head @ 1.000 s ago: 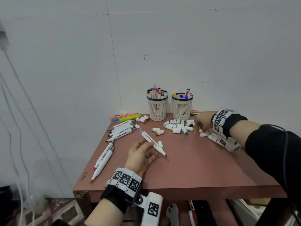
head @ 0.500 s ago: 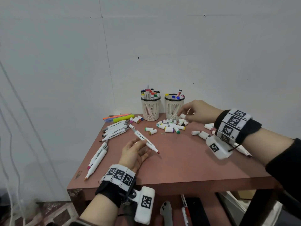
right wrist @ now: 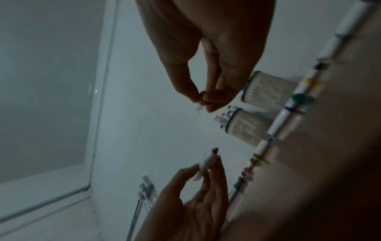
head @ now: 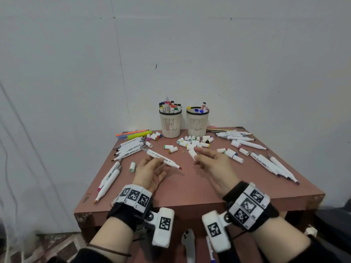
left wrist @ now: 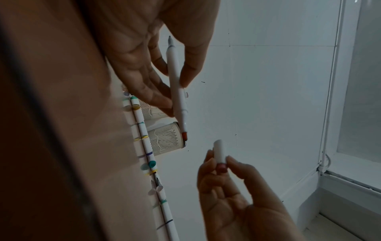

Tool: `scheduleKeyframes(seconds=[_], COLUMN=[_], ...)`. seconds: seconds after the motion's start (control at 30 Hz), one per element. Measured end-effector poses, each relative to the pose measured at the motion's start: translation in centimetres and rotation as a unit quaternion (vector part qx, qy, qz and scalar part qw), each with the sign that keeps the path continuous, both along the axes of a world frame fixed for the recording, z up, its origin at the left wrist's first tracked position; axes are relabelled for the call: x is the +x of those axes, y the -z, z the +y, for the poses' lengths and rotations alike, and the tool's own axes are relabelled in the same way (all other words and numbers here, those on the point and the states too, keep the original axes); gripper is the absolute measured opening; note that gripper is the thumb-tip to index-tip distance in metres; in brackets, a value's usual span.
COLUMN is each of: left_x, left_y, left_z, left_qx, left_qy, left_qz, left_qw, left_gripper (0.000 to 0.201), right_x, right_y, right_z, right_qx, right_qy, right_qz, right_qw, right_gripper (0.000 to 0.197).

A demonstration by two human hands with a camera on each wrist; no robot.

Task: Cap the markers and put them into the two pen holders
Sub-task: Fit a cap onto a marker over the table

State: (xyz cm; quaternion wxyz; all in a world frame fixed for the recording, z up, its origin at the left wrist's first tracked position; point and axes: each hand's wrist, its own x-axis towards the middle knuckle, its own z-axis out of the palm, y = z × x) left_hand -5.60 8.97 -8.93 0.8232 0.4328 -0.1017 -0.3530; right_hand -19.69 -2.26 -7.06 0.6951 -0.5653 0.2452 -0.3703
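Since brought near: cap [head: 192,154], marker [head: 163,158].

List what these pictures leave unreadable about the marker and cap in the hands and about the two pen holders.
- Cap colour: head view shows only its white barrel; the right hand covers the end.
- Marker grip: right wrist view is blurred.
- Left pen holder and right pen holder: depth filled is hidden by their walls.
- Print on the held marker: too small to read fully.
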Motion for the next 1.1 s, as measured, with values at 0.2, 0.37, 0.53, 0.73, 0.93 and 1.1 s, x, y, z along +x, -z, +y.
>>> scheduleKeyframes(seconds=[0.2,0.37,0.53,0.73,0.93,1.1], left_x=[0.4,0.8,0.7,0.6,0.6,0.5], left_y=[0.3,0.6,0.6,0.7,0.7,0.6], left_z=[-0.1,-0.1,-0.1,-0.2,-0.1,-0.1], left_qx=[-0.034,-0.056,-0.063,-0.061,-0.057,-0.051], left_qy=[-0.032,-0.059,-0.052,-0.025,-0.033,-0.033], left_qz=[0.004,-0.006,-0.017,-0.031,-0.032,-0.033], left_qw=[0.999,0.997,0.996,0.997,0.997,0.998], left_gripper=[0.016,0.017,0.025,0.02,0.02,0.016], right_x=[0.9,0.7,1.0,0.9,0.8,0.6], right_y=[1.8,2.2,2.7,2.7,2.7,2.6], right_z=[0.3,-0.1,0.0,0.2,0.3,0.5], right_qx=[0.093,0.098,0.059,0.022,0.014,0.004], right_qy=[-0.012,-0.039,-0.059,-0.068,-0.079,-0.088], right_qz=[-0.063,-0.054,-0.002,0.017,0.014,0.019], right_qw=[0.994,0.993,0.997,0.997,0.997,0.996], right_gripper=[0.018,0.018,0.019,0.02,0.02,0.02])
